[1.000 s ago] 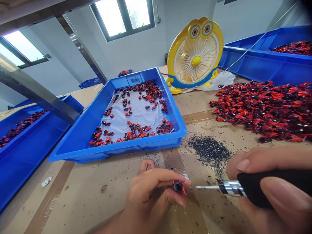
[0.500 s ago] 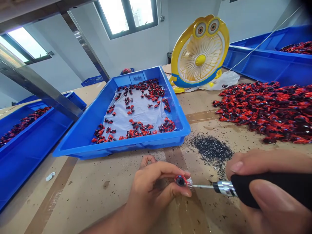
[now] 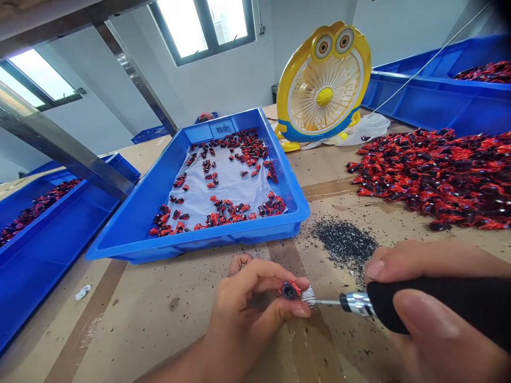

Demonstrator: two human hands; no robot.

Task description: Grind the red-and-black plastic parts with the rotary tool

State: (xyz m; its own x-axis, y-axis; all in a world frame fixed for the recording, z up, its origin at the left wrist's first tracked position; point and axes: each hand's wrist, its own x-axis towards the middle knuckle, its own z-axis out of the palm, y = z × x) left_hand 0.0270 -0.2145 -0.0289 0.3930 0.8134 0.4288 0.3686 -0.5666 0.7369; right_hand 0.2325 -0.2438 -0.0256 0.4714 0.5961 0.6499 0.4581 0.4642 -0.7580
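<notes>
My left hand (image 3: 249, 308) pinches a small red and black part (image 3: 289, 290) between thumb and fingers, low over the cardboard-covered table (image 3: 159, 319). My right hand (image 3: 435, 314) grips a rotary tool with a black handle (image 3: 435, 303). Its thin metal bit with a small brush tip (image 3: 313, 300) touches the part's right side. A blue tray (image 3: 128, 229) lined with clear film holds several similar parts (image 3: 223, 207) behind my left hand. A large heap of the same parts (image 3: 435, 170) lies on the table at the right.
A patch of black dust (image 3: 343, 242) lies between the tray and my right hand. A yellow cartoon desk fan (image 3: 323, 85) stands at the back. More blue trays sit at the far left (image 3: 35, 239) and back right (image 3: 431, 101). A steel frame bar (image 3: 64, 154) slants over the left.
The tool's bit has moved left from a gap beside the part to touching it. My left hand has turned the part slightly. The view shifted a little.
</notes>
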